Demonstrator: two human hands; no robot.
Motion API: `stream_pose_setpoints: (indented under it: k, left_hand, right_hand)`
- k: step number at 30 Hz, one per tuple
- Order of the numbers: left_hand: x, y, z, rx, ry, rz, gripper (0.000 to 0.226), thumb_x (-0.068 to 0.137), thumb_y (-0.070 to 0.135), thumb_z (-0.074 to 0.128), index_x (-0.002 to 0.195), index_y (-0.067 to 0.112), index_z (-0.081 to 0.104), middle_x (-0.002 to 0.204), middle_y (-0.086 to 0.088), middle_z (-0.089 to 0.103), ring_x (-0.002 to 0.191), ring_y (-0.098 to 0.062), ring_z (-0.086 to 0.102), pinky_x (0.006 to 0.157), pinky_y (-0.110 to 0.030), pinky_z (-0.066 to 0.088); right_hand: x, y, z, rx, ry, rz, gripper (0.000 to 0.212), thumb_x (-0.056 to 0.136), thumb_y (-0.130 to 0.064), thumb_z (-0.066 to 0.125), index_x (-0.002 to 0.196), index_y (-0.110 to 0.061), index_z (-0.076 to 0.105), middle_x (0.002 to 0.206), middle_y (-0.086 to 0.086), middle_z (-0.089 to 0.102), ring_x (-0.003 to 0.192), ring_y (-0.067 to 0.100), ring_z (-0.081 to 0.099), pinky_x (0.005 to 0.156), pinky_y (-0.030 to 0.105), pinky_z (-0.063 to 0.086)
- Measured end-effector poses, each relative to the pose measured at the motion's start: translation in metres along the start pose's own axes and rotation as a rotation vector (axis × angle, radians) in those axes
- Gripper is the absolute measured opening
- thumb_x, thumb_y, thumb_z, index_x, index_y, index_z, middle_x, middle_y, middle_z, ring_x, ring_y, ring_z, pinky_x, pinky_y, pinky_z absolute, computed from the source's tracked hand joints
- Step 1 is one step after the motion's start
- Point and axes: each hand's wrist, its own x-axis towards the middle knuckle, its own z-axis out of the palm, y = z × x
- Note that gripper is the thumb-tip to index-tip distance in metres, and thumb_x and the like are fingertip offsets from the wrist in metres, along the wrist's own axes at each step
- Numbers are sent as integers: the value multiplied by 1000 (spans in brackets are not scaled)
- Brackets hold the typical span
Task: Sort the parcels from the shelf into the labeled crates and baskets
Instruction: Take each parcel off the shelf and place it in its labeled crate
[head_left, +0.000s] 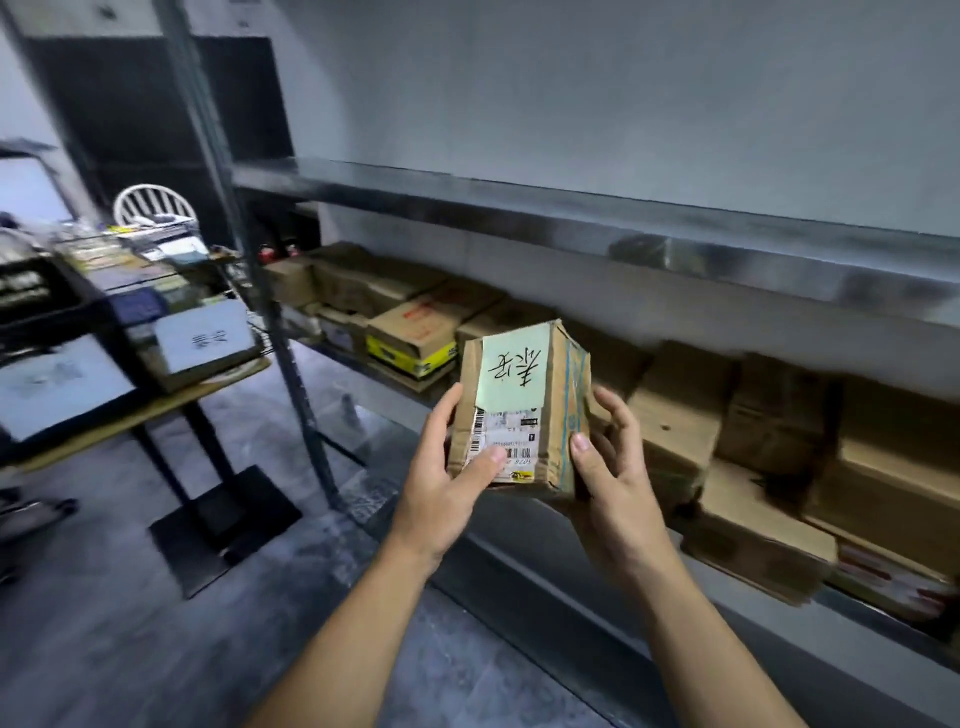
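Before the shelf edge, parcel held clear — left hand, right hand, fingers gripping opposite sides.

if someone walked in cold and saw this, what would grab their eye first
The small cardboard parcel, held up at centre frame between the left hand and right hand, with a pale green note handwritten in black on its face. Behind it, a metal shelf runs to the right, its lower level packed with more cardboard boxes. At far left, a table holds white handwritten signs.
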Motion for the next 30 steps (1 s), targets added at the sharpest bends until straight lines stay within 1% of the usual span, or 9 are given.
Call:
stream_pose_setpoints:
  k: [5,7,9,11,14,16,19,26,30]
  left_hand:
    - [-14,0,-96,206,212,22,65,76,32,74,132,48,43,126,25,62,116,-1,61,95,-24,51]
    - [-19,1,-129,286,268,35,71,76,39,73,140,42,42,136,15,58,120,-3,58,97,-26,50]
    - [-24,3,-159,347,320,50,77,77,36,72,147,31,39,140,10,54,121,2,56,93,-16,48]
    - [-27,6,-182,421,365,65,78,79,34,72,148,27,38,142,10,50,122,8,51,89,-7,45]
    - [-33,6,-208,602,384,122,76,86,27,73,151,21,35,147,10,39,128,20,35,96,0,33]
    - [-34,5,-222,652,373,148,74,89,31,69,153,21,31,151,12,32,133,18,29,102,-9,38]
    - [-29,-2,-243,716,367,138,76,91,45,61,155,26,25,152,25,23,141,6,27,104,-39,50]
    - [18,-5,-302,915,351,29,63,91,48,52,148,24,41,149,13,38,138,-4,34,113,-31,32]
    - [72,-2,-354,1356,318,18,59,92,49,43,144,21,46,144,1,47,132,-20,41,109,-39,33]
  right_hand:
    - [16,47,73,-427,-57,-138,34,96,-27,59,124,-46,64,133,-6,57,116,7,62,102,57,51]
    - [21,61,106,-421,-107,-101,30,91,-38,60,119,-48,67,128,-10,63,117,7,62,102,54,51]
    - [25,73,139,-348,-175,-20,28,85,-48,63,113,-53,66,122,-16,67,118,9,63,100,54,53]
    - [28,85,166,-308,-237,21,34,79,-57,69,112,-57,62,124,-18,66,121,10,62,98,54,55]
    - [33,104,196,-339,-283,31,60,68,-72,76,121,-60,50,131,-16,63,124,17,62,99,54,54]
    - [36,115,211,-356,-284,51,62,66,-70,78,119,-63,46,130,-9,64,118,18,65,96,53,55]
    - [48,128,227,-371,-299,65,58,68,-66,76,118,-64,47,125,-6,67,112,18,68,96,53,55]
    - [115,168,267,-390,-331,116,48,66,-66,74,109,-68,51,112,-4,74,97,21,74,90,57,57]
    - [178,189,294,-399,-305,132,47,64,-68,71,104,-72,47,107,-4,75,93,20,75,89,60,57]
